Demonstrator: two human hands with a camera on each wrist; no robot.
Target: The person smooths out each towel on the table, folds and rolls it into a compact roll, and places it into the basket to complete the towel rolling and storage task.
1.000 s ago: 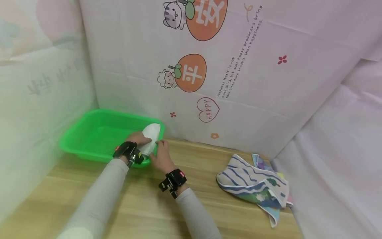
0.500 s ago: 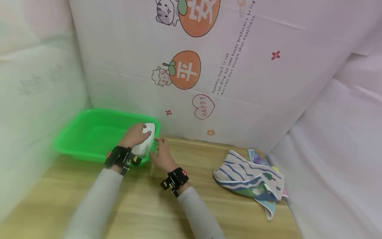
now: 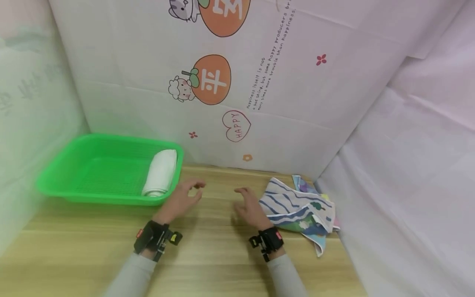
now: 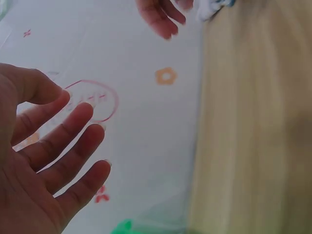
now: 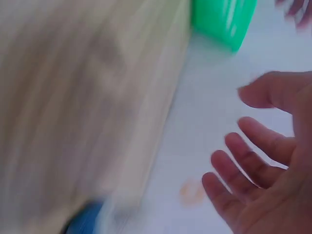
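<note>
A rolled white towel [image 3: 160, 173] lies along the right side of the green basket [image 3: 70, 169]. My left hand [image 3: 183, 197] hovers over the wooden table just right of the basket, fingers relaxed and holding nothing. In the left wrist view that left hand [image 4: 46, 161] shows spread, straight fingers. My right hand [image 3: 250, 206] is open above the table, just left of a pile of striped and patterned cloths [image 3: 300, 206]. The right wrist view is blurred; the right hand [image 5: 263, 165] shows loose fingers and the green basket [image 5: 223, 19] at the top.
A wooden table [image 3: 208, 255] is boxed in by white printed walls [image 3: 237, 82] at the back, left and right. The basket sits at the back left, the cloth pile at the back right corner.
Both hands let go of the rolled white towel, which now lies in the basket. The left hand pulled back to the right; the right hand moved right toward the cloth pile. The view shifted.
</note>
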